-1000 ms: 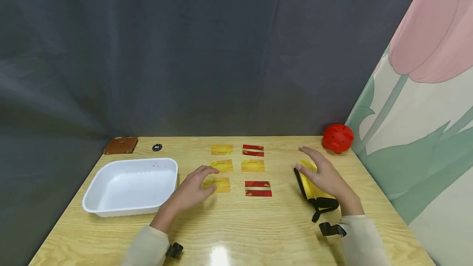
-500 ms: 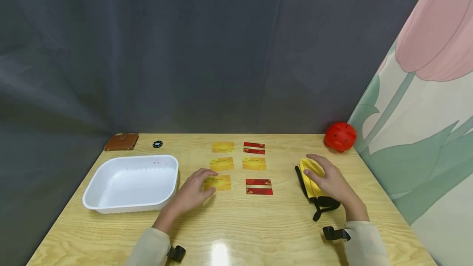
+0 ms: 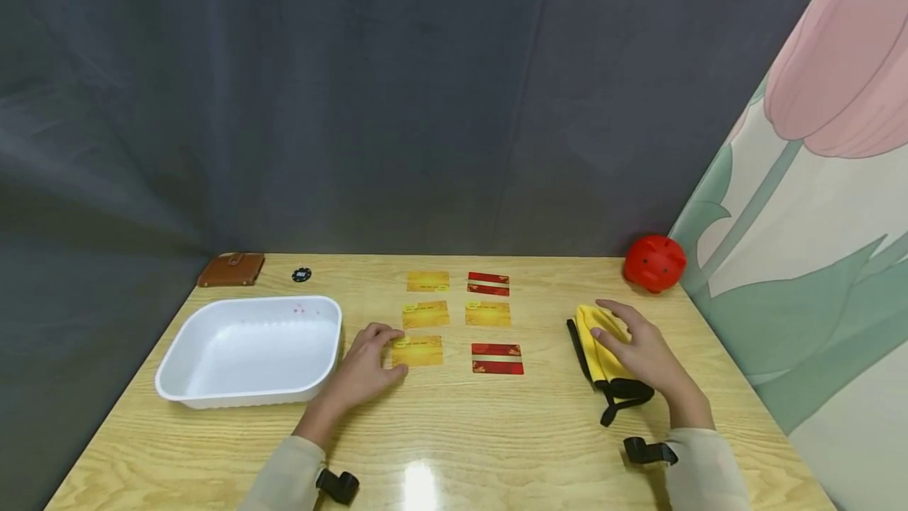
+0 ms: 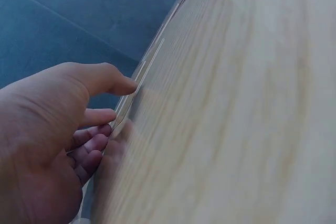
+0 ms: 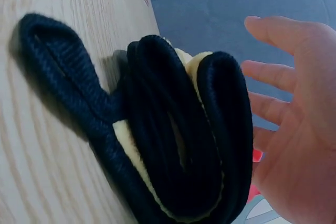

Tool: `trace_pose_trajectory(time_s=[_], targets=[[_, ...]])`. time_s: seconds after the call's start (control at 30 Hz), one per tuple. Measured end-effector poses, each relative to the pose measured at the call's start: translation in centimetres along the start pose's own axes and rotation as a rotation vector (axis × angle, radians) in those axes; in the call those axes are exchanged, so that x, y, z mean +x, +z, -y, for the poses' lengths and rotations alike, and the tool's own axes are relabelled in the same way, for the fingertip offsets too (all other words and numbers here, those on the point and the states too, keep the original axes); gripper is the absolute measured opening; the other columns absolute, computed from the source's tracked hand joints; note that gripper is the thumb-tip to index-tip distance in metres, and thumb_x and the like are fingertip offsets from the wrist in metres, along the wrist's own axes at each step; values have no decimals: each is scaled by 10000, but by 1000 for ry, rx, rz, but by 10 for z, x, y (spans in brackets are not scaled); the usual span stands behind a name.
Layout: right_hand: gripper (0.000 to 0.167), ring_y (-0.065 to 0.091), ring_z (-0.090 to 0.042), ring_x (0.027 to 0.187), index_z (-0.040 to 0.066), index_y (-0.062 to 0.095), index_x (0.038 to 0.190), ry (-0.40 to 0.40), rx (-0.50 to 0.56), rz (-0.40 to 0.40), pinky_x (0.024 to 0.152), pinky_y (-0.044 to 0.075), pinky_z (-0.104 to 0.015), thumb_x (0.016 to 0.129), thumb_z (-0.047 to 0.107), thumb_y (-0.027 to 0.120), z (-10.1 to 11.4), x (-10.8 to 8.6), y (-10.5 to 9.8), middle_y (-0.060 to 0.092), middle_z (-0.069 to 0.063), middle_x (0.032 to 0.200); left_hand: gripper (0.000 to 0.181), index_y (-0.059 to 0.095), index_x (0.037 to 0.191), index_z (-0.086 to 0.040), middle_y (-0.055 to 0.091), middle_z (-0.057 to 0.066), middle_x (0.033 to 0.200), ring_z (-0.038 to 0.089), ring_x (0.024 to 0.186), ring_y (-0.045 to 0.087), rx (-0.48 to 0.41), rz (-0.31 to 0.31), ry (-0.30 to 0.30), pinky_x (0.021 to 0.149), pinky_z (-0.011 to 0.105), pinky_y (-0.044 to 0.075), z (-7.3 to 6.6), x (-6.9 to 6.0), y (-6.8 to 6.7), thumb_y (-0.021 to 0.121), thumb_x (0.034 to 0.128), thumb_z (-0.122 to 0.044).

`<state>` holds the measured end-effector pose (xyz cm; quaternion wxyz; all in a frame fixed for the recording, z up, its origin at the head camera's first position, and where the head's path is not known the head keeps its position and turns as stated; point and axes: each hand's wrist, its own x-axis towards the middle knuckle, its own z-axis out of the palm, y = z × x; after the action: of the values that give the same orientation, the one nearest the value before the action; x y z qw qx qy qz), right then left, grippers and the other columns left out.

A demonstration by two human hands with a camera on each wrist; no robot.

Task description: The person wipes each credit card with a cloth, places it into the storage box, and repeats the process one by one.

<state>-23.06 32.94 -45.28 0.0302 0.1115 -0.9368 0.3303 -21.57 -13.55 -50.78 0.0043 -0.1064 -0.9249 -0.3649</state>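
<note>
In the head view my left hand (image 3: pixel 365 365) is at the left end of the nearest yellow card (image 3: pixel 418 352), thumb and fingers spread apart. The left wrist view shows the thumb (image 4: pixel 118 80) close to the card's edge; whether it touches is unclear. Two more yellow cards (image 3: pixel 426 314) (image 3: pixel 428 281) lie behind it. The right column has a red striped card (image 3: pixel 497 359), a yellow card (image 3: pixel 488 314) and another red card (image 3: pixel 488 284). My right hand (image 3: pixel 649 353), fingers apart, is over a folded yellow cloth (image 3: pixel 596 337) with black trim and a loop (image 5: pixel 58 72).
A white plastic tray (image 3: pixel 251 349) stands left of my left hand. A brown wallet (image 3: pixel 232 270) and a black round chip (image 3: pixel 301 274) lie behind it. A red piggy bank (image 3: pixel 654 264) sits at the back right corner. A dark curtain (image 3: pixel 383 101) hangs behind the table.
My right hand has come down closer to the yellow cloth. My left hand has drawn slightly back to the left along the nearest card. The head view has shifted a little.
</note>
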Motion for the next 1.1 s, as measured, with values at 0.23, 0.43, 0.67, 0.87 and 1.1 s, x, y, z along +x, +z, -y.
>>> trace_pose_trajectory(time_s=[0.23,0.43,0.67,0.87,1.1], targets=[[591,427,-546,1381,21,453,1515,-18,3,-14,1060,396,-755,1031,309,634,-4,2,-1,438,-303,1552,526,642,1366,-121,541,90,1371,318,1292,521,-3,12,-8,1065,529,499,1,4,1,800,881,-247],[580,443,-546,1365,20,465,1508,-29,16,-21,1052,411,-743,1029,296,641,-9,2,2,449,-304,1543,471,664,1304,-142,534,63,1338,288,1259,534,-14,39,-20,1073,517,494,1,5,-2,810,868,-241],[583,437,-548,1369,10,463,1508,-18,21,-12,1058,406,-752,1022,273,650,-12,1,3,443,-301,1548,409,637,1251,-144,510,59,1311,254,1196,523,-13,90,-32,1013,479,490,-1,5,-6,801,891,-248],[577,442,-546,1370,9,465,1503,-21,18,-8,1061,414,-746,1020,261,656,-10,1,4,449,-297,1546,440,601,1255,-99,527,51,1240,170,999,497,-12,84,-55,883,382,480,-3,4,-7,813,892,-229],[576,453,-537,1371,11,474,1493,-27,26,-6,1060,418,-753,998,216,688,-12,1,7,458,-300,1534,470,560,1276,-108,595,31,1018,142,884,523,-51,56,6,742,299,460,-7,4,-4,812,879,-130]])
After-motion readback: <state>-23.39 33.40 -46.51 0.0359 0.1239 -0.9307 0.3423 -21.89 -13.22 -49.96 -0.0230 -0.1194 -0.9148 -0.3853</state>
